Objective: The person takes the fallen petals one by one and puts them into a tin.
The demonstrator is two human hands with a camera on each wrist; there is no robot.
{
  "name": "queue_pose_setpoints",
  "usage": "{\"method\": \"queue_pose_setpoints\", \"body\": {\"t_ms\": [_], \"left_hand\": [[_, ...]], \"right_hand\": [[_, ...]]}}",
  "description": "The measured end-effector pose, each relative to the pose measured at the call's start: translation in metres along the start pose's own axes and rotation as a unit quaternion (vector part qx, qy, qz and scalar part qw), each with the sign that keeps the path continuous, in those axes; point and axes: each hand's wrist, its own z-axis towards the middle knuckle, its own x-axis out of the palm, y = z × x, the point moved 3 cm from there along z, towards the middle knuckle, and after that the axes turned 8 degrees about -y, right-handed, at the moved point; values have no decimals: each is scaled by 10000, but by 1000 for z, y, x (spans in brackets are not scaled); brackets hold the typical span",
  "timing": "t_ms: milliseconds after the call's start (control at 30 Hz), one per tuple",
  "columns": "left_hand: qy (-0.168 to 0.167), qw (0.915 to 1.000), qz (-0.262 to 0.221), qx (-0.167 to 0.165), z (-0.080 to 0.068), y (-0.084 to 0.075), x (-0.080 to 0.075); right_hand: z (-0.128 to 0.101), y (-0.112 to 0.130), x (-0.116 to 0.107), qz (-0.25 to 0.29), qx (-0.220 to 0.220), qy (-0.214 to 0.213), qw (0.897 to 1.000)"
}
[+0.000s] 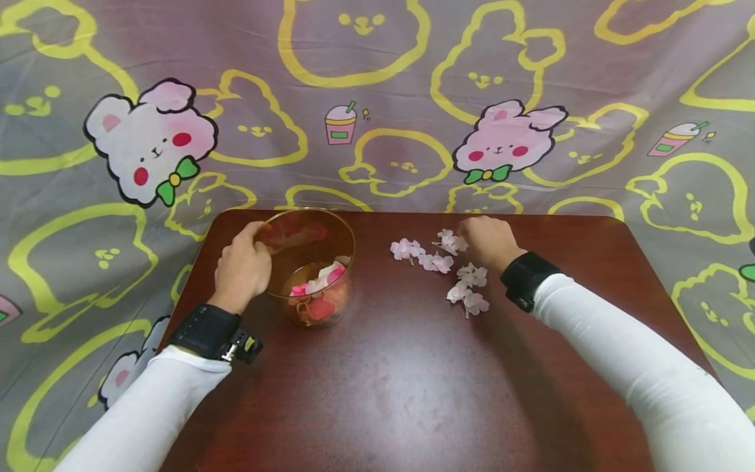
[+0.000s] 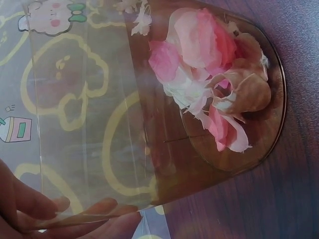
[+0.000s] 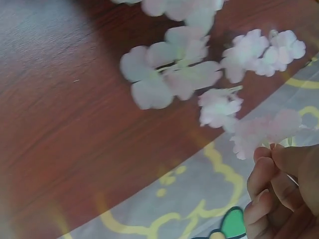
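My left hand point(image 1: 240, 270) grips the rim of a clear amber bin point(image 1: 307, 239), thumb on one side of its wall and fingers on the other. Pink, white and cream petals point(image 2: 202, 42) lie at the bottom of the bin. At the table's far side, my right hand point(image 1: 491, 241) pinches the short stem of a pale pink artificial flower point(image 3: 264, 130) between thumb and forefinger. More pale blossoms point(image 3: 172, 72) lie on the table just beside that hand, and several show left of and below it in the head view.
The dark reddish-brown table point(image 1: 401, 387) has rounded far corners. Right behind its far edge hangs a grey-pink curtain point(image 1: 389, 98) printed with cartoon rabbits and yellow outlines. The blossoms are to the right of the bin.
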Motion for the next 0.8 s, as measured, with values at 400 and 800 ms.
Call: {"method": "queue_pose_setpoints", "body": {"t_ms": [400, 800], "left_hand": [[-21, 10000, 3, 50, 0, 0, 0], [-22, 10000, -18, 35, 0, 1, 0]], "right_hand": [[4, 41, -19, 166, -431, -302, 9985], [-1, 88, -40, 562, -1047, -672, 9906]]}}
